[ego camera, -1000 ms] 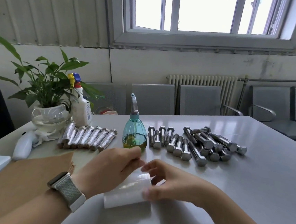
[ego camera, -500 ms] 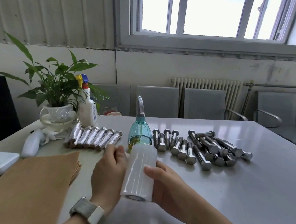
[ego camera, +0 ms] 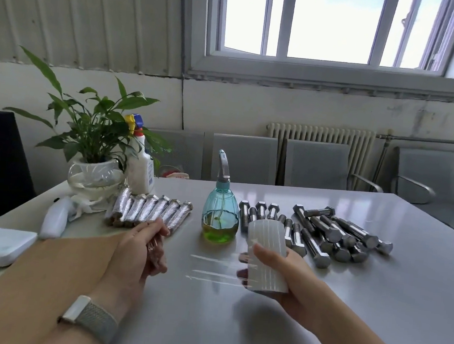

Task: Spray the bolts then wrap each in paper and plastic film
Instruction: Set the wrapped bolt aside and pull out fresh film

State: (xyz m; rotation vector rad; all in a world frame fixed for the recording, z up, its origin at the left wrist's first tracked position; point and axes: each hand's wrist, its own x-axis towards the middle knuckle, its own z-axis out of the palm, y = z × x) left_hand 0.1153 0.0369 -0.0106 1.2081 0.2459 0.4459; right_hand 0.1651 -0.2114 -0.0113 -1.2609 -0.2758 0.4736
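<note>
1. Film stretches in a thin clear sheet between the 2 hands, visible mostly as bright streaks above the grey surface.
2. The right hand has its fingers and thumb curled round the white film roll, held roughly upright; its fingertips show dimly through the sheet.
3. The left hand is closed round a paper-wrapped bolt, brownish under the film; most of it is hidden by the fingers.
4. Behind that hand lies a row of wrapped bolts, their near ends covered by it.
5. Bare bolts lie in a loose heap at right, some blocked by the roll.
6. A teal spray bottle stands between the 2 groups.
7. Brown paper lies at left, partly under the forearm.
</note>
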